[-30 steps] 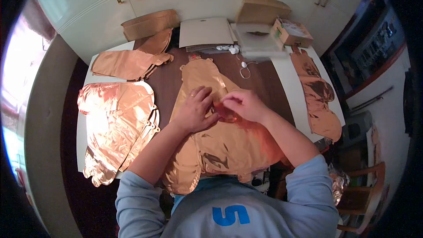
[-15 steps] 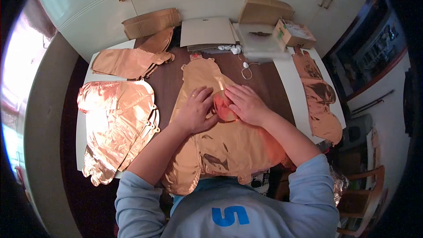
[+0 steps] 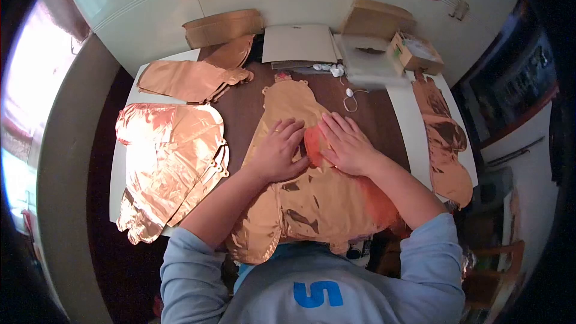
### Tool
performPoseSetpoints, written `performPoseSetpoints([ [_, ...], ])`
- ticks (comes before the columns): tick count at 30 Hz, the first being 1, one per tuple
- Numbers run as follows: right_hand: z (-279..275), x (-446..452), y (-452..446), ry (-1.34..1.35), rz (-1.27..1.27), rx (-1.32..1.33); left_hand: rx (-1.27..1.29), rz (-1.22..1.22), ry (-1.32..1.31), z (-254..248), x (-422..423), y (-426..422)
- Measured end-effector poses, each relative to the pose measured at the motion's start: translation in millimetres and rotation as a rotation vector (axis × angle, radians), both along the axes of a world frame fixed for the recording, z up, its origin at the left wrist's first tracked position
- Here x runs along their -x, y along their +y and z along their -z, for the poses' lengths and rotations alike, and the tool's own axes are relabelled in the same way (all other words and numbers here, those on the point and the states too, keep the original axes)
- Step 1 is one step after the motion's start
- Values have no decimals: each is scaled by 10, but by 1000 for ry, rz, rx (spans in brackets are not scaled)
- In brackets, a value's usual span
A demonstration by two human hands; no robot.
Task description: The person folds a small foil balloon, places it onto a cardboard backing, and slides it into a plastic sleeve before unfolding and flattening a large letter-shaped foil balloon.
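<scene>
A flat rose-gold foil balloon [image 3: 312, 204] lies across the middle of the table and reaches down to my lap. My left hand [image 3: 281, 151] rests on its upper part, fingers bent slightly and thumb pointing inward. My right hand [image 3: 349, 144] lies on the foil opposite, palm down with fingers stretched out. Between the two hands the foil shows a reddish reflective patch [image 3: 313, 144]. Neither hand is wrapped round anything. A small red-marked tab [image 3: 282, 76] sits at the balloon's top end.
Stacked foil balloons lie on the left [image 3: 174, 150] and at the back left [image 3: 180, 81]; another foil balloon [image 3: 441, 138] lies at the right edge. A white box [image 3: 299, 44], white corded pieces [image 3: 329, 69] and a small carton [image 3: 417, 53] stand at the back.
The view has shifted, so the table appears further right. My right fingers are more spread and flatter, and the shiny patch between my hands looks smaller and less raised.
</scene>
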State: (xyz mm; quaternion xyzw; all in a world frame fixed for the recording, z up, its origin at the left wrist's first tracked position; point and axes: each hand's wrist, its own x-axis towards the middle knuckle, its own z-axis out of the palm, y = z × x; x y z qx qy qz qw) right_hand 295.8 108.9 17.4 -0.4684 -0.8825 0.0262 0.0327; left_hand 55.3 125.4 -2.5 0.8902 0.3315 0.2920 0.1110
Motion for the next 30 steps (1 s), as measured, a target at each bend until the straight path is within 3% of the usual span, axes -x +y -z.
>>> performPoseSetpoints([
  [9,68,-70,28,1,-12,5,21,26,-158,-145,117,-122],
  [12,84,-69,31,15,-4,-5,-71,116,-119,-243,5,-192],
  [15,98,-86,25,8,1,-33,-76,211,84,-151,15,-230],
  [19,92,-89,15,1,27,-4,15,194,43,-92,51,-276],
  [25,-238,-270,-573,554,202,-145,31,183,2,-52,35,-290],
  [27,-454,-397,-1092,568,366,-113,34,190,-2,-57,38,-275],
  [30,-556,-572,-1842,503,642,143,16,205,-27,-26,35,-251],
])
